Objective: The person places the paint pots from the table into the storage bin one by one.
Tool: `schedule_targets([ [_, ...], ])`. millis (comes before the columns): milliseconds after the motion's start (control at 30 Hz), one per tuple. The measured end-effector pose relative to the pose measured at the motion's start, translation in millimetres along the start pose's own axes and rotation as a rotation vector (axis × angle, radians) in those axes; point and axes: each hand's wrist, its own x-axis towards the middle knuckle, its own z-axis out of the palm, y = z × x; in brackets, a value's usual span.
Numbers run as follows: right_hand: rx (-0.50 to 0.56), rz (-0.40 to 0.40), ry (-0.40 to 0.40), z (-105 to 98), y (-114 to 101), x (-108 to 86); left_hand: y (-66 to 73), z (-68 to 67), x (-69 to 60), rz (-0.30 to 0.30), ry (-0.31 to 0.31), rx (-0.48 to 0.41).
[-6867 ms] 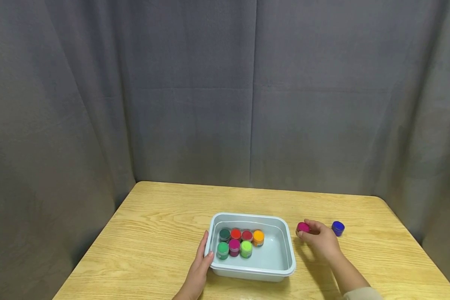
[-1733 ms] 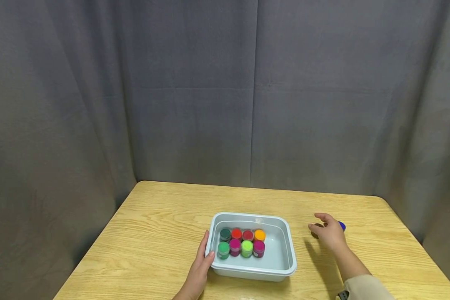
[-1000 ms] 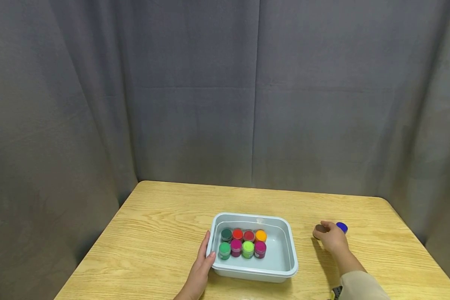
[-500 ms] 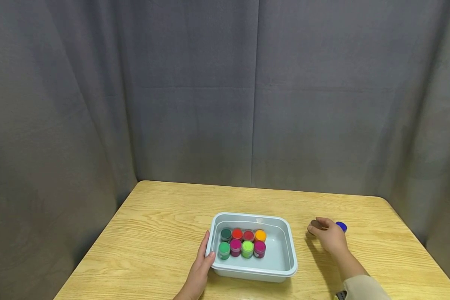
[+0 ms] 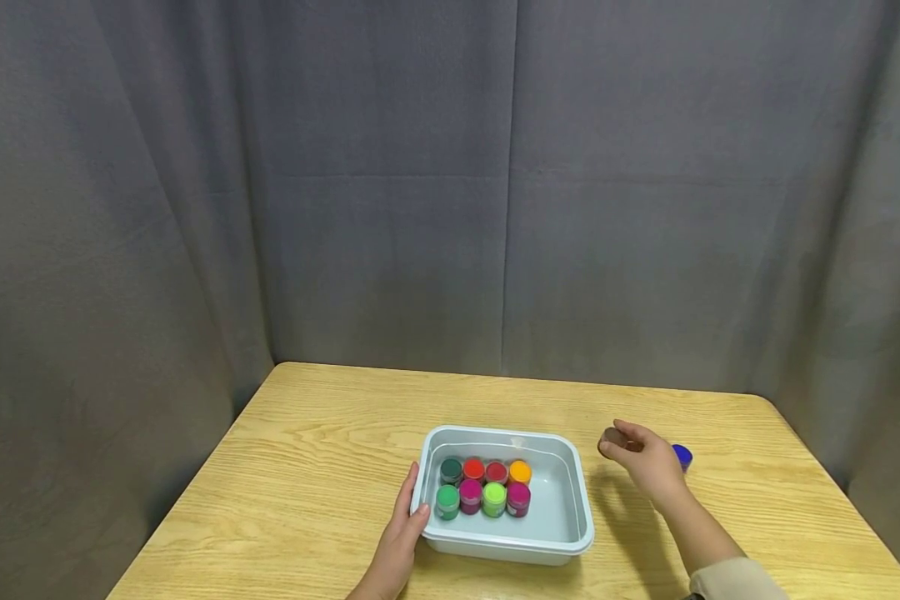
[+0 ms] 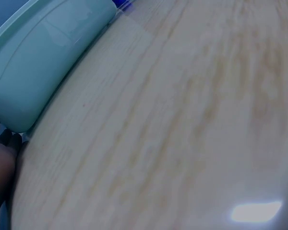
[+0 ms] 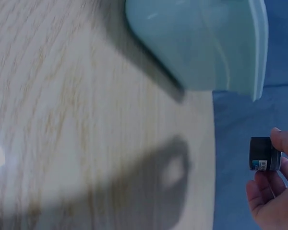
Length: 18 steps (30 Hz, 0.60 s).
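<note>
My right hand point(image 5: 651, 467) pinches a small dark brown paint jar point(image 5: 612, 442) between thumb and fingers, held above the table to the right of the tub. In the right wrist view the jar point(image 7: 262, 154) shows a small label on its side. My left hand point(image 5: 401, 533) grips the left wall of the light grey-blue plastic tub point(image 5: 510, 546), thumb over the rim. Inside the tub stand two rows of paint jars, among them an orange one point(image 5: 520, 472), a lime green one point(image 5: 494, 497) and a magenta one point(image 5: 519, 497). Behind my right hand stands a blue jar point(image 5: 682, 456), partly covered.
The wooden table point(image 5: 330, 467) carries the tub near its front middle. Grey curtains point(image 5: 390, 208) enclose its back and sides. The right part of the tub's floor point(image 5: 555, 500) shows bare beside the jars.
A magenta jar has gone from my right hand into the tub's front row. My right hand has since taken the brown jar, lifted it and moved left. My left hand stays put.
</note>
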Motion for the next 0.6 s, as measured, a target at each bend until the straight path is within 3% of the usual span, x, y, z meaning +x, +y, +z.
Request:
schedule_targets([
  [200,0.037,-0.061,0.010,3.6,-18.7,-6.9,-0.3,0.3,0.0,0.004,0.005,0.012],
  [600,0.117,-0.100,-0.039,25.6,-54.7,-23.1,0.2,0.3,-0.4,0.000,0.002,0.023],
])
